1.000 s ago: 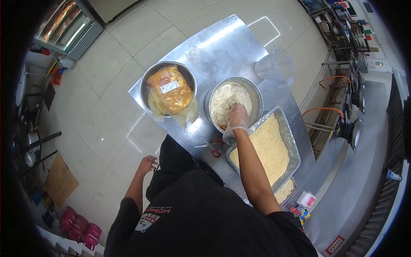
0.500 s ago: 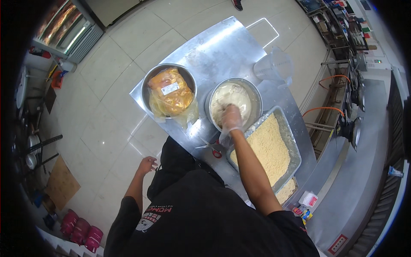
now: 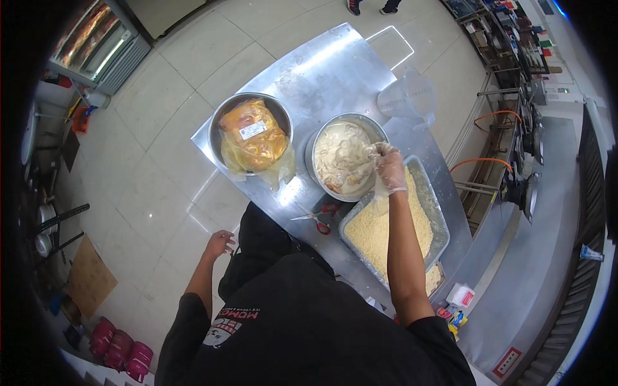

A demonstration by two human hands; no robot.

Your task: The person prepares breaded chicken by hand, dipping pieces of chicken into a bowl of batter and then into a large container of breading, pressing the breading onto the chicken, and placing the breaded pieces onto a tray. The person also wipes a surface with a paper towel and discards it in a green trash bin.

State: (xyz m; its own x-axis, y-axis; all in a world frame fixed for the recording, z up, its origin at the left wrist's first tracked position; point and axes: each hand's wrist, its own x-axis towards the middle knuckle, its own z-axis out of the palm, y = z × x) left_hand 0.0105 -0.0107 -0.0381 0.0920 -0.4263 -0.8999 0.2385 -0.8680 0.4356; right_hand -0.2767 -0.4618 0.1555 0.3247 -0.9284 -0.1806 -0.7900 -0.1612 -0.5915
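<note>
My right hand (image 3: 388,166), in a clear plastic glove, is over the right rim of a round metal bowl (image 3: 319,138) of pale batter and pinches a batter-coated piece at its fingertips. Just right of the bowl lies a rectangular metal tray (image 3: 439,219) filled with yellow crumbs. My left hand (image 3: 219,243) hangs bare and loose beside my hip, off the table, holding nothing. A second metal bowl (image 3: 222,116) on the left holds a clear bag of orange marinated pieces (image 3: 252,135).
Red-handled scissors (image 3: 318,219) lie on the steel table (image 3: 322,71) near its front edge. A clear plastic jug (image 3: 407,98) stands behind the batter bowl. A long counter (image 3: 515,257) with burners runs along the right. Another person's shoes (image 3: 370,8) show at the top.
My right hand moved from the middle of the batter bowl toward its right rim, lifting a coated piece. The left hand stayed by my side.
</note>
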